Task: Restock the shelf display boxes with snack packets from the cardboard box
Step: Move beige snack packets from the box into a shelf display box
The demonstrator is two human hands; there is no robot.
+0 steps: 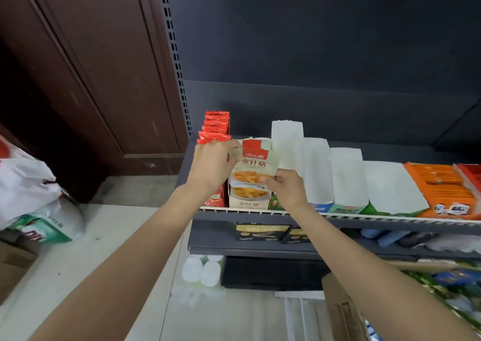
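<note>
Head view: the restocking is under way and, by judgement, not finished. The left hand and right hand together hold a snack packet above the open display box second from the left end of the shelf. The left fingers curl round the packet's upper left edge; the right fingers pinch its lower right corner. The packet is pale with a red top patch and a picture of yellow food, matching the box front; more packets appear to stand behind it, though the count cannot be told. The red box at the far left looks full. The white boxes to the right show no contents from here. The cardboard box sits low at right, its contents unseen.
</note>
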